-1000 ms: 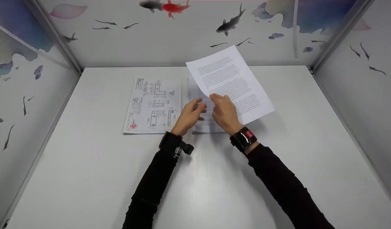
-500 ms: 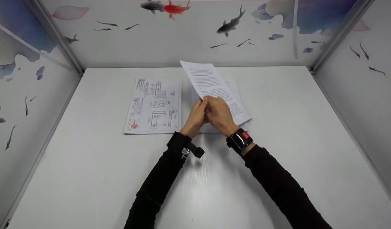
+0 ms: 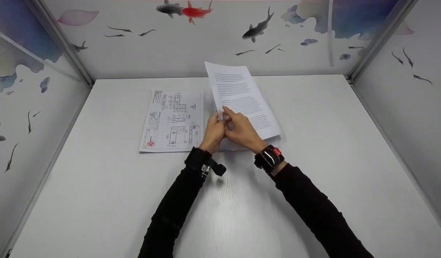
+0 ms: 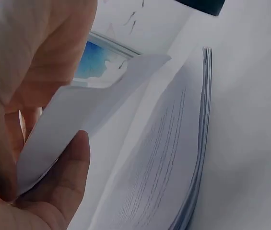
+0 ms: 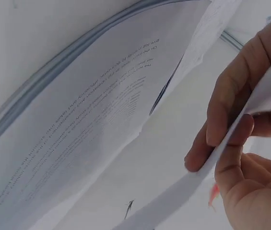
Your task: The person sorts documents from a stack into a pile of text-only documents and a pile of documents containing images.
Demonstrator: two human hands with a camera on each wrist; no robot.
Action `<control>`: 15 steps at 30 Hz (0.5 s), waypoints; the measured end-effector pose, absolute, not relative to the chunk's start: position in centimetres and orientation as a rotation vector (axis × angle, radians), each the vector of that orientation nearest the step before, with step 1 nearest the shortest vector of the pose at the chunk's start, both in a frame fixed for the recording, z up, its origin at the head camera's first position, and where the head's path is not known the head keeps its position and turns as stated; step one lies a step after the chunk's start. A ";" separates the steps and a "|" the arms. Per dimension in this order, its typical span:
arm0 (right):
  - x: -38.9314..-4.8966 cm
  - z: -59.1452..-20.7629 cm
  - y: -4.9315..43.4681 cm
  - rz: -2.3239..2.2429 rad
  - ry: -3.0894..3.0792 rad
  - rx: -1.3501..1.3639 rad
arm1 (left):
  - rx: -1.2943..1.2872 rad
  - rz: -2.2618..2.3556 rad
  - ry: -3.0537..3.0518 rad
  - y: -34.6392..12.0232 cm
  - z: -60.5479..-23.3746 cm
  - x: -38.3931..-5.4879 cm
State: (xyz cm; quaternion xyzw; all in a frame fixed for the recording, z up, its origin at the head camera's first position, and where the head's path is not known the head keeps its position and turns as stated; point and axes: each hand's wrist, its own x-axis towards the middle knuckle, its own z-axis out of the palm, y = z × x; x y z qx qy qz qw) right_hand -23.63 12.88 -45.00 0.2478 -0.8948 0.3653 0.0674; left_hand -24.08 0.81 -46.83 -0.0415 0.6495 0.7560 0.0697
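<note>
A printed paper sheet [image 3: 240, 96] is held up at a tilt above a paper stack [image 4: 164, 158]. At its lower left edge my left hand [image 3: 214, 133] pinches the paper between thumb and fingers. My right hand [image 3: 243, 130] grips that same edge, with its index finger stretched along the paper. In the right wrist view, the raised sheet [image 5: 173, 199] runs between fingers and thumb where the hands meet; they overlap there. Printed text shows on the stack's top page [image 5: 92, 105]. The raised sheet hides most of this stack in the head view.
A second stack, topped by a technical drawing [image 3: 174, 120] with a red mark, lies to the left on the white table [image 3: 109, 197]. Patterned panels [image 3: 220, 39] with painted fish enclose the table at the back and sides.
A second ago the hands were apart, with the sheet raised further right by the right hand. My left hand has come to its edge, and the sheet has swung left above the stack.
</note>
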 end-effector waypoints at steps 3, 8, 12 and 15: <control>-23.8 -45.4 13.7 1.160 -2.687 0.797 | -0.103 2.242 2.053 0.2 -47.2 -24.6; -24.5 -46.4 16.2 1.141 -2.590 0.750 | -0.085 2.209 2.055 -0.9 -47.8 -25.5; -25.0 -47.2 18.7 1.029 -2.687 0.578 | -0.175 2.082 2.140 -1.3 -48.2 -26.0; -25.1 -47.6 20.3 0.937 -2.900 0.398 | -0.218 2.012 2.165 -1.4 -48.6 -26.3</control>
